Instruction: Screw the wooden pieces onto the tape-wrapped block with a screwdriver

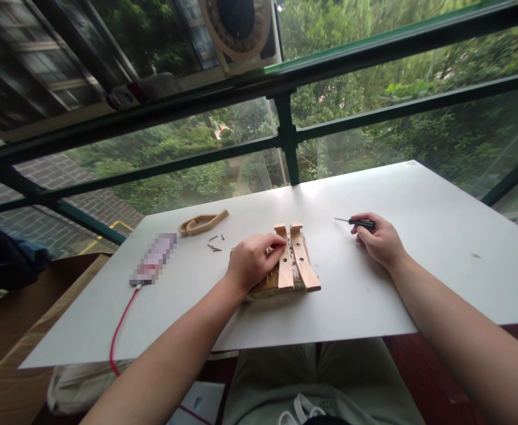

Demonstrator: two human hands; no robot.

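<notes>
Two light wooden pieces with drilled holes, a left one [286,276] and a right one [305,267], lie side by side on a brownish block [265,282] near the middle of the table. My left hand [256,260] rests over the left piece, thumb and forefinger pinched at its upper part. Whatever is between those fingertips is too small to make out. Off to the right, my right hand [380,239] holds a screwdriver [362,224] with a black handle, its thin shaft pointing left, apart from the wood.
Several screws [214,247] lie left of the block, below a curved wooden frame [203,224]. A phone [155,260] with a red cable [119,327] is on the left of the white table [445,254]. Green railing [287,136] and glass stand behind; a cardboard box [41,313] is at left.
</notes>
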